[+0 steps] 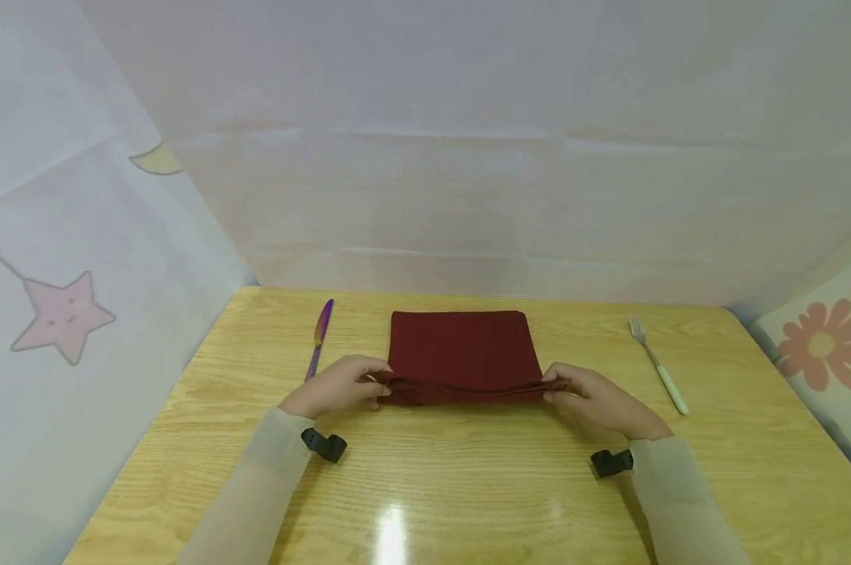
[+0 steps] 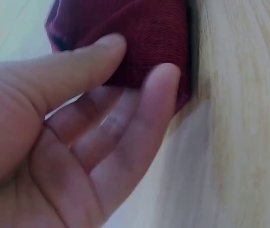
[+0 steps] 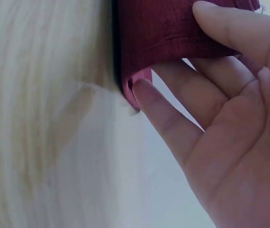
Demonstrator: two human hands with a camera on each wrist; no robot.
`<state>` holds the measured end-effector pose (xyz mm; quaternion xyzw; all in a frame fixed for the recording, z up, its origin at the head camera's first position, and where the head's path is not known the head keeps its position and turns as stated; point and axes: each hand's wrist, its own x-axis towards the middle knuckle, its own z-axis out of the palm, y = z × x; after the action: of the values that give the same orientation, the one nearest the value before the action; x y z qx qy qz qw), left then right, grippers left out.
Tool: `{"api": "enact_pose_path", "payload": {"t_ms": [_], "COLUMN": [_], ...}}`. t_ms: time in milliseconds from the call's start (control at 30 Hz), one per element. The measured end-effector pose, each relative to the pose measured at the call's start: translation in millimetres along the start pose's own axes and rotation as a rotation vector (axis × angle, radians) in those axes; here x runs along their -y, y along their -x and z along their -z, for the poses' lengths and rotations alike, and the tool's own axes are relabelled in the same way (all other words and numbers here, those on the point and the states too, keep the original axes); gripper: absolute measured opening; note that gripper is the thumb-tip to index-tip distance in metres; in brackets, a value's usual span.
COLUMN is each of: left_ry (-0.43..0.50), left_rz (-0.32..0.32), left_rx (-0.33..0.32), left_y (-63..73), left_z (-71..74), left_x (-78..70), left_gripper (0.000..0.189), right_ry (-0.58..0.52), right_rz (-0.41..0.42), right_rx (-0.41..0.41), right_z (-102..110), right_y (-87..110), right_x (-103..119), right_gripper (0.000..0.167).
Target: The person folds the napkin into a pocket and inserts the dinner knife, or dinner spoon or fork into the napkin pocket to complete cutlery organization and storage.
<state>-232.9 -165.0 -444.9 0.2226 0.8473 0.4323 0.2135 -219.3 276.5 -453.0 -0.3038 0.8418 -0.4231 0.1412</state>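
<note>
A dark red cloth napkin (image 1: 463,345), folded into a rectangle, lies on the table, its near edge bunched up in a raised fold. At the left end of that fold my left hand (image 1: 343,384) pinches the cloth (image 2: 149,38), thumb on the near face and other fingers behind or beside it. My right hand (image 1: 590,396) grips the opposite end, with the thumb pressed on the cloth (image 3: 163,33) and the fingers beneath its edge. Several layers show at that folded end in the right wrist view.
A purple-and-gold table knife (image 1: 321,326) lies left of the napkin, its handle partly behind the left hand. To the right is a fork (image 1: 661,373) with a pale green handle. The wooden table (image 1: 467,486) meets a white fabric backdrop (image 1: 467,196) at its far edge.
</note>
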Motion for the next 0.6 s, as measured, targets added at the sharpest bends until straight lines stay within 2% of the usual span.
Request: {"api": "enact_pose_path", "payload": {"t_ms": [100, 267, 367, 500, 600], "left_ry": [0.053, 0.062, 0.068, 0.077, 0.091], "left_rz": [0.05, 0.075, 0.089, 0.123, 0.146], "left_rx": [-0.021, -0.065, -0.088, -0.13, -0.155], "left_y": [-1.8, -3.8, -4.8, -6.6, -7.6], "left_z": [0.4, -0.5, -1.8, -5.0, -7.3], "left_x": [2.0, 3.3, 3.9, 5.2, 4.5], "left_gripper": [0.028, 0.019, 0.024, 0.025, 0.026], "right_ry": [0.031, 0.062, -0.028, -0.18, -0.235], "right_rz": [-0.072, -0.167, -0.204, -0.249, -0.299], "right_rx": [-0.037, -0.102, -0.122, -0.163, -0.198], "right_z": [-0.8, -3.6, -6.1, -11.0, -14.4], "right_y": [-0.2, -2.5, -6.1, -11.2, -13.3], "right_x": [-0.6, -0.3, -1.2, -3.1, -4.0], "right_gripper": [0.012, 0.033, 0.046, 0.031, 0.036]}}
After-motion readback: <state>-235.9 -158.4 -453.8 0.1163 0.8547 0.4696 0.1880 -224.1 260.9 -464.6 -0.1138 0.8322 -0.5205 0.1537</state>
